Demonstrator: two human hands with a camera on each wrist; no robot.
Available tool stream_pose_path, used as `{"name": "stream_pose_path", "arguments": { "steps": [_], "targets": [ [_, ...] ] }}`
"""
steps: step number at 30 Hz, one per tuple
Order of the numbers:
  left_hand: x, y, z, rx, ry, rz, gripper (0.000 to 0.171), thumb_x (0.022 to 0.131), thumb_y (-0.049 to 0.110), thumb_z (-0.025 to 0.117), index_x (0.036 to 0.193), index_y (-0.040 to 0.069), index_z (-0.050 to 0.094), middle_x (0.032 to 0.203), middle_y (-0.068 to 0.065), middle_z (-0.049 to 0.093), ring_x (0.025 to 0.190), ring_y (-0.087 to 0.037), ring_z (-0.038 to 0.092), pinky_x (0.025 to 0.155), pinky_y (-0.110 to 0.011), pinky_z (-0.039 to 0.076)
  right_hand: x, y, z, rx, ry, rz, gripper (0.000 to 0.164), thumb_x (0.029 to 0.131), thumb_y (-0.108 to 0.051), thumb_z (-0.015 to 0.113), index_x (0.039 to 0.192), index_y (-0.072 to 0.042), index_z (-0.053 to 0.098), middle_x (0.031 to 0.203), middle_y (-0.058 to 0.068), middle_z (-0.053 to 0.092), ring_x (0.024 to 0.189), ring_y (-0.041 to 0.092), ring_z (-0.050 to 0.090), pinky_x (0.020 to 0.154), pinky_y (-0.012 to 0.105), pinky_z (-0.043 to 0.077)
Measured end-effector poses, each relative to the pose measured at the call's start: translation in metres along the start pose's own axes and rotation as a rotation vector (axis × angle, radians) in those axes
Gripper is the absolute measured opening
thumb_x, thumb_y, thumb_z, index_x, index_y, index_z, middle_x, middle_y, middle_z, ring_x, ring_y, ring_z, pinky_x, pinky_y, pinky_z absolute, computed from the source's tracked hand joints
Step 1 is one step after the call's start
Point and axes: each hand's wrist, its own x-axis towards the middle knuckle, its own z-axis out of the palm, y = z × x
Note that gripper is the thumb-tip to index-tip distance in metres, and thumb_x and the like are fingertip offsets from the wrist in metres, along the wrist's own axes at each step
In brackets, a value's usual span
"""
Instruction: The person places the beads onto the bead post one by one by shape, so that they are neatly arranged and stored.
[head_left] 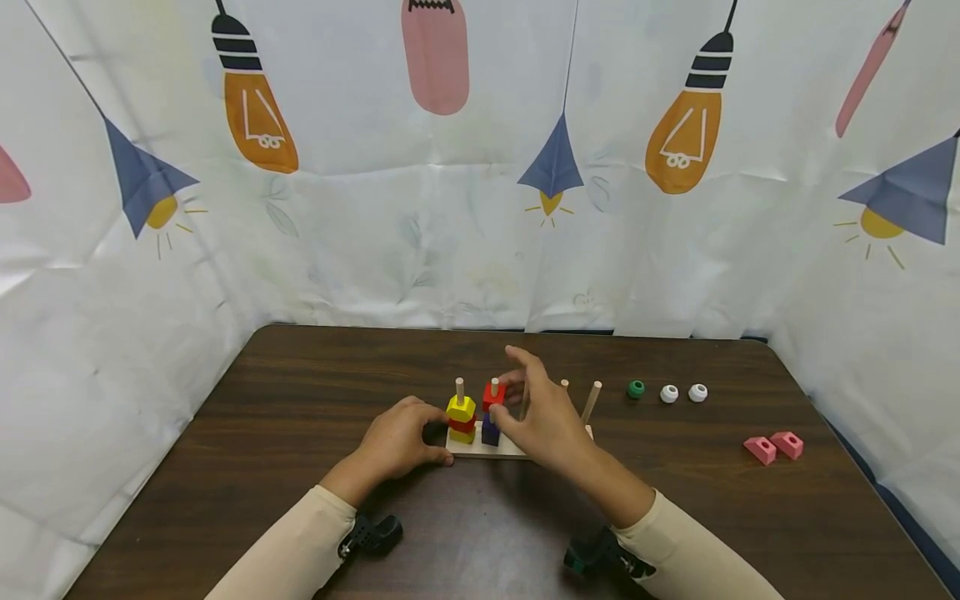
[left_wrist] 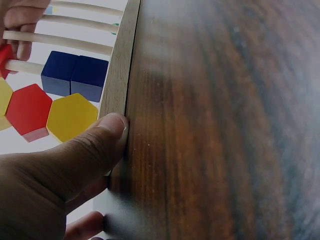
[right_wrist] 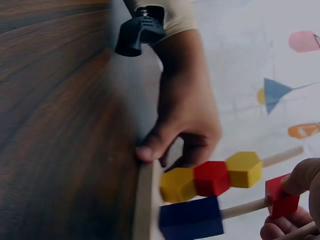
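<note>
A wooden peg board (head_left: 487,451) stands on the table. My left hand (head_left: 401,440) grips its left end, the thumb (left_wrist: 102,145) pressed against the base's edge. On the leftmost peg sit a yellow hexagonal block (right_wrist: 243,169), a red one (right_wrist: 210,178) and another yellow one (left_wrist: 72,117) at the bottom. Two dark blue blocks (left_wrist: 75,75) lie at the foot of the second peg. My right hand (head_left: 553,427) pinches a red block (right_wrist: 281,196) threaded on that peg's upper part, with bare peg between it and the blue ones.
Bare wooden pegs (head_left: 591,402) rise from the board's right part. Right of it are a green bead (head_left: 635,389) and two white beads (head_left: 669,393). Two pink blocks (head_left: 761,450) lie farther right on the table (head_left: 337,375). A printed white curtain (head_left: 465,250) hangs behind.
</note>
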Motion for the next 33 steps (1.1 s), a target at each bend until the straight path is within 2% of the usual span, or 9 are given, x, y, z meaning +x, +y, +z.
{"name": "stream_pose_path", "arguments": {
  "steps": [5,10,19,27,33],
  "targets": [
    [0.000,0.000,0.000,0.001,0.001,-0.001,0.052,0.068,0.043,0.096,0.111,0.020,0.079,0.106,0.005,0.069,0.102,-0.017,0.061,0.083,-0.046,0.054,-0.006,0.010,0.010,0.037,0.018,0.054,0.096,0.087,-0.004,0.081,0.159,-0.008,0.017,0.111,0.001,0.067,0.091,0.015,0.069,0.081,0.032,0.057],
    [0.002,0.001,0.000,-0.001,0.000,-0.015,0.051,0.068,0.043,0.096,0.111,0.021,0.079,0.106,0.005,0.069,0.102,-0.016,0.061,0.083,-0.045,0.054,-0.009,0.017,0.016,0.081,0.007,0.095,0.105,0.085,-0.002,0.082,0.161,-0.009,0.010,0.109,0.000,0.067,0.091,0.013,0.068,0.083,0.030,0.057],
    [0.001,0.000,0.001,0.003,-0.004,-0.006,0.052,0.068,0.043,0.096,0.112,0.020,0.079,0.106,0.005,0.069,0.102,-0.017,0.061,0.083,-0.046,0.054,-0.014,0.024,0.020,0.053,0.002,0.059,0.105,0.084,0.000,0.082,0.160,-0.006,0.009,0.114,0.003,0.068,0.095,0.015,0.068,0.086,0.032,0.056],
    [0.000,0.001,0.000,0.000,-0.001,-0.017,0.052,0.068,0.043,0.096,0.112,0.021,0.079,0.106,0.006,0.069,0.104,-0.017,0.061,0.084,-0.046,0.054,-0.022,0.026,0.015,0.011,-0.033,0.028,0.100,0.086,-0.006,0.082,0.159,-0.009,0.014,0.139,0.014,0.062,0.117,0.028,0.067,0.095,0.045,0.054],
    [0.000,0.001,0.000,0.006,-0.002,-0.008,0.052,0.069,0.043,0.096,0.112,0.021,0.079,0.106,0.006,0.069,0.103,-0.017,0.061,0.083,-0.046,0.054,-0.035,0.031,0.004,-0.059,-0.116,0.000,0.090,0.090,-0.011,0.080,0.158,-0.005,0.022,0.150,0.017,0.052,0.127,0.029,0.060,0.100,0.046,0.050]
  ]
}}
